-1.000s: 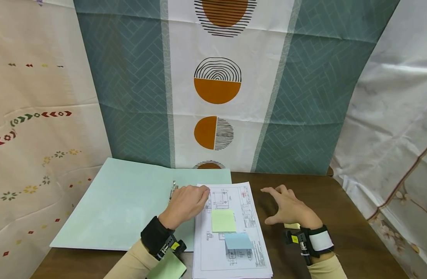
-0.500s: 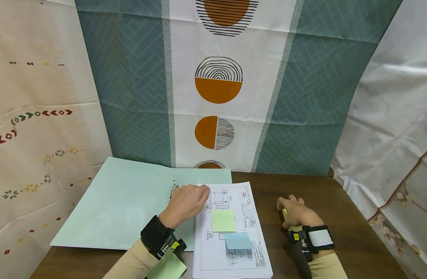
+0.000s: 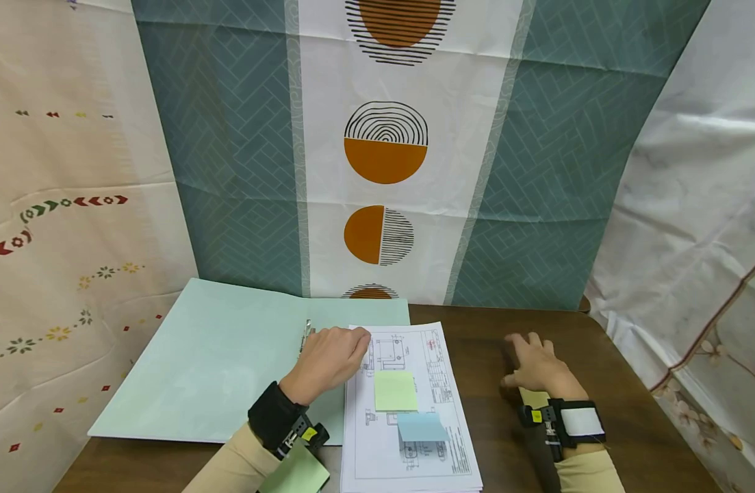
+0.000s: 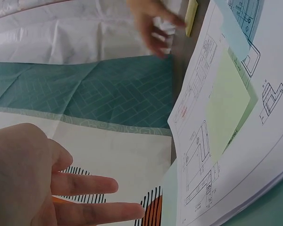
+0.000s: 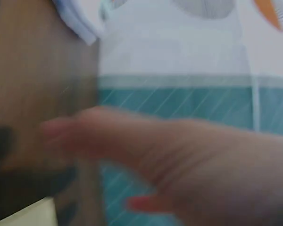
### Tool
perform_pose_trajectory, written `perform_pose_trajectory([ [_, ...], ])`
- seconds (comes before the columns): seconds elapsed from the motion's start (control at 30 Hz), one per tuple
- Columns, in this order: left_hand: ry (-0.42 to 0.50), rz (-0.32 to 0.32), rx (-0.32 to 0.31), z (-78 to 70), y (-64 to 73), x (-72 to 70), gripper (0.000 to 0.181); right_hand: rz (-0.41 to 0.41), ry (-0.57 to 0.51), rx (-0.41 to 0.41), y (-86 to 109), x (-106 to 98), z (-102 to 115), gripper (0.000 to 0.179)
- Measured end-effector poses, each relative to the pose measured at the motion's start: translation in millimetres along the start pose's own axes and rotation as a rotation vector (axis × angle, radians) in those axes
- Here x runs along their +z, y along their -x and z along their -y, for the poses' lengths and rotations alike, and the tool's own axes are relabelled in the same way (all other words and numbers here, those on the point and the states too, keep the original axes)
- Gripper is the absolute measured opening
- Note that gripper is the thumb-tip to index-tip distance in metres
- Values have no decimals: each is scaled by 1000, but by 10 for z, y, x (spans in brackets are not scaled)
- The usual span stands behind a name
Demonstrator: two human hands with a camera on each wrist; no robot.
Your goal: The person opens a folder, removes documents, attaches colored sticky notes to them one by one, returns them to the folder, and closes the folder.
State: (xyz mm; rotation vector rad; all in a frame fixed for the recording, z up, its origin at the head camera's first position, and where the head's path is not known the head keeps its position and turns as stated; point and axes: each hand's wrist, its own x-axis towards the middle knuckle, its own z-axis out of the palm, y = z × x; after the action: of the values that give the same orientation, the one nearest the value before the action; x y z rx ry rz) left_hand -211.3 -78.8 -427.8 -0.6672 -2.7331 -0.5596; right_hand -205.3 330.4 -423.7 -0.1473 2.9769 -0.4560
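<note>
My left hand [image 3: 328, 359] hovers at the upper left corner of a stack of printed technical drawings [image 3: 439, 390]. In the left wrist view its fingers [image 4: 96, 213] stretch out straight, apart from the paper, holding nothing. A light green sticky note [image 3: 395, 391] and a blue sticky note [image 3: 422, 426] lie on the top sheet, their edges lifting. On the right, my right hand [image 3: 542, 370] has its fingers spread over the table. A yellow sticky-note pad [image 3: 533, 398] lies by its thumb and wrist, partly hidden. The right wrist view is blurred.
An open pale green ring binder [image 3: 211, 370] lies behind and left of the papers, its metal clip [image 3: 306, 335] partly behind my left hand. More green sticky notes [image 3: 298, 471] sit under my left wrist. Patterned cloth [image 3: 383, 171] hangs behind the brown table [image 3: 623, 411].
My right hand moved right, its fingers curling at the yellow pad half a second ago and now spread away from it. The pad shows farther right than at first. My left hand stayed put.
</note>
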Motion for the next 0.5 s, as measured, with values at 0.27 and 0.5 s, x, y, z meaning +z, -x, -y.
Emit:
perform_pose_trajectory([
  [0.27,0,-14,4,22,-22,-39,36,-358,-23,-149,41,-121,416,101],
  [0.5,11,-1,-15,20,-2,-41,34,-198,-36,-229,-78,279,673,108],
])
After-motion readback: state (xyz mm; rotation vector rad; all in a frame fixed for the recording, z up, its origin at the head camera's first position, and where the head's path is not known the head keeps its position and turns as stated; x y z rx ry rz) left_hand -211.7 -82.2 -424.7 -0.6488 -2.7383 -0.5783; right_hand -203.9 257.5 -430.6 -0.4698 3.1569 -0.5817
